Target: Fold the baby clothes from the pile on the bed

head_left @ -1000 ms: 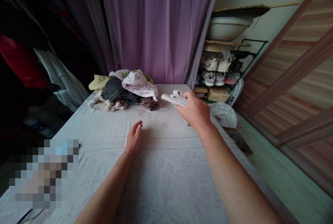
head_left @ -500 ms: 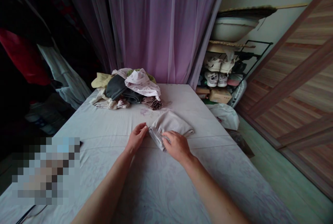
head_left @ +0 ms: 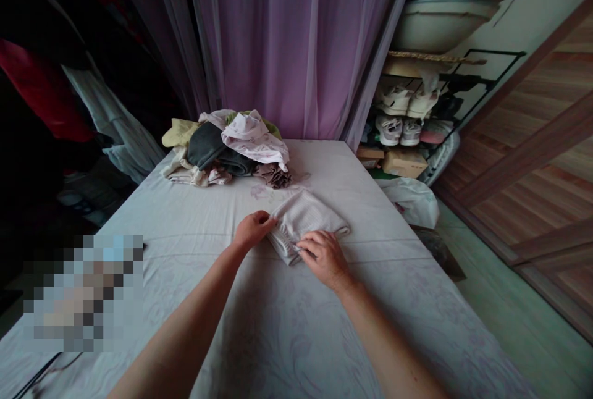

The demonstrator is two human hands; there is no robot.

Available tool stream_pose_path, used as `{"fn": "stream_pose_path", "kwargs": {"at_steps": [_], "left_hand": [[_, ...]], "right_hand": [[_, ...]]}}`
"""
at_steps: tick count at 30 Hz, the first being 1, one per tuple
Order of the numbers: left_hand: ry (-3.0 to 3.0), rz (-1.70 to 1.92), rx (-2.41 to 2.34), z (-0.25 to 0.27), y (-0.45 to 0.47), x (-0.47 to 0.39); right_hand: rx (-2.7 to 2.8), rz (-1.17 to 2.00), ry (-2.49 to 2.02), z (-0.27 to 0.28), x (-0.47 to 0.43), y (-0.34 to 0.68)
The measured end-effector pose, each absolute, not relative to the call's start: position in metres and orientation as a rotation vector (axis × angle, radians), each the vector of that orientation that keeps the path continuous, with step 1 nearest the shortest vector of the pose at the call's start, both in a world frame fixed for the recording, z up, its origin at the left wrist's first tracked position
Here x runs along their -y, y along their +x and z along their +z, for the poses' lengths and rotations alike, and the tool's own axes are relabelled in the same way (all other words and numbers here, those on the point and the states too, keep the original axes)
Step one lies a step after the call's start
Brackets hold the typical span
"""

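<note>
A pale grey garment (head_left: 310, 210) with a gathered elastic waistband, perhaps a pair of shorts, lies folded on the cloth-covered surface in front of me. Its waistband faces toward me and to the left. My left hand (head_left: 254, 228) pinches the far left corner of the waistband between thumb and fingers. Nearer to me, my right hand (head_left: 325, 257) has its bent fingers closed on the other end of the waistband. Parts of the band are hidden beneath the right fingers.
Beyond the garment sits a heap of clothes (head_left: 231, 146), with yellow, dark grey and patterned pieces. A blurred-out patch (head_left: 88, 294) covers something at the left. Past the right edge stand a shoe rack (head_left: 401, 112) and a white plastic bag (head_left: 414, 198).
My left hand has moved right and slightly up, from beside the waistband onto its corner. The right hand stays at the waistband with its fingers shifted. The view has tilted slightly.
</note>
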State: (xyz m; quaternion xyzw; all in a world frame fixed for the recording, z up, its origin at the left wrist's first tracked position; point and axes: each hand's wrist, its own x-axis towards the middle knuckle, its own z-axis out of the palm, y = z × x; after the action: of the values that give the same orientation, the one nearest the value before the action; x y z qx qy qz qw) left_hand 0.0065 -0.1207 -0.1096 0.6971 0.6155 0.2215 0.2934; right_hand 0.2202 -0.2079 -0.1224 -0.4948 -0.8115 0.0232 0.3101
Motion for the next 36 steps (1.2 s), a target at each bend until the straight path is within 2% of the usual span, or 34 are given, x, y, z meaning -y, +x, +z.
{"fn": "stream_pose_path", "kwargs": {"at_steps": [20, 27, 32, 36], "left_hand": [[1.823, 0.6, -1.685, -0.113, 0.006, 0.122], [1.965, 0.411, -1.813, -0.098, 0.011, 0.116], [2.362, 0.563, -1.52, -0.078, 0.036, 0.109], [2.523, 0.434, -1.192, -0.089, 0.065, 0.103]], "right_hand": [[2.112, 0.026, -1.332, -0.13, 0.212, 0.212], [2.095, 0.055, -1.29, -0.13, 0.216, 0.215], [2.024, -0.013, -1.321, -0.126, 0.208, 0.232], [2.014, -0.031, -1.457, -0.132, 0.202, 0.246]]}}
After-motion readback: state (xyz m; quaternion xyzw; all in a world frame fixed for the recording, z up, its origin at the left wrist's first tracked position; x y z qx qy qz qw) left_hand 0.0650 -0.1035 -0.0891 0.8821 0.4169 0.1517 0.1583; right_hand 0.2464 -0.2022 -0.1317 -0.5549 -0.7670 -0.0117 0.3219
